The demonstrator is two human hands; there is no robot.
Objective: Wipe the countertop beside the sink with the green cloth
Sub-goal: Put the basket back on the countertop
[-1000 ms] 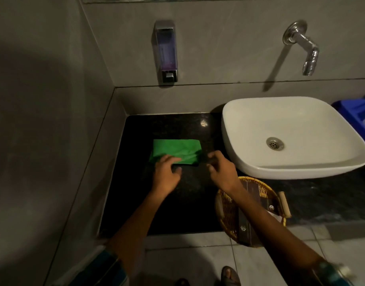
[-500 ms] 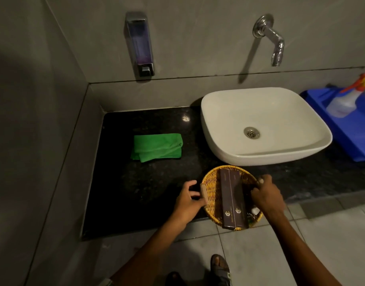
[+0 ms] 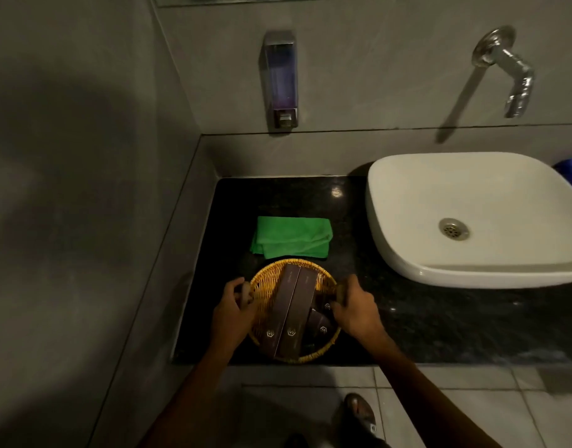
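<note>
Cloth: green cloth (image 3: 292, 237) lying folded on black countertop (image 3: 407, 321), left of sink (image 3: 407, 240), no hand touching it.
Basket: round wicker basket (image 3: 265, 282) sitting just in front of cloth, near counter's front edge, holding long brown boxes (image 3: 292, 310).
Left hand: left hand (image 3: 231, 313) gripping basket's left handle, fingers closed around it.
Right hand: right hand (image 3: 355, 310) gripping basket's right handle, fingers clenched on it.
Wall: soap dispenser (image 3: 280, 80) hanging above counter; chrome tap (image 3: 507, 67) sticking out above sink.
Floor: sandalled foot (image 3: 360, 412) showing below counter edge.
</note>
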